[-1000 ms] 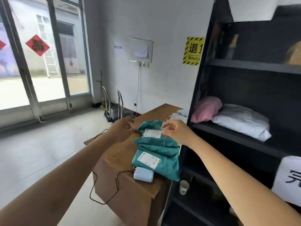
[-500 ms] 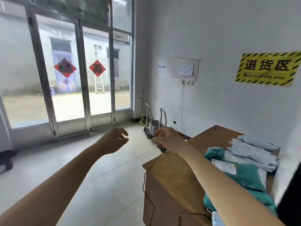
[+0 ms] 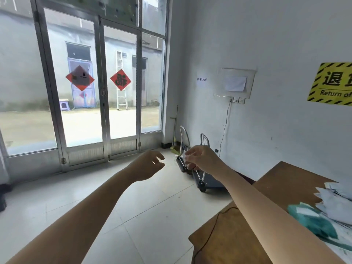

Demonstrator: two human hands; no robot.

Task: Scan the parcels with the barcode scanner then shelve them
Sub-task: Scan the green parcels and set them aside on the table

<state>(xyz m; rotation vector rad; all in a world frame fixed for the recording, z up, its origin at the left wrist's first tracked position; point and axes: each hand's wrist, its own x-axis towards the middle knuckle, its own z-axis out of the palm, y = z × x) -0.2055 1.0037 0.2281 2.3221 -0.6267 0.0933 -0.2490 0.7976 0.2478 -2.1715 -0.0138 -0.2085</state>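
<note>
Scanning stage, judging by the parcels lying unshelved; facing the glass doors (image 3: 102,88), with the table (image 3: 282,180) off to the lower right; holding the left hand (image 3: 150,165) out over the floor, fingers (image 3: 157,153) loosely curled and apart, gripping nothing; holding the right hand (image 3: 202,159) just beside it, not touching it, and pinching a small pale scrap (image 3: 185,159) between thumb and forefinger, too blurred to name; leaving the teal parcels (image 3: 312,221) on the table at the right of the view, lying against a heap of white parcels (image 3: 337,201); noting a black cable (image 3: 214,227) trailing over the near table corner, but no barcode scanner and no shelf in view; noting also two trolleys (image 3: 211,182) standing by the wall beyond the hands. Probably dealing with the scrap before going on, though only guessing; next calling for turning toward the table, freeing the right hand, finding the barcode scanner, most likely by following the black cable, and gripping it; then steadying a teal parcel label-up with the other hand, aiming at the label, and only after that carrying the parcel to the shelf.
</note>
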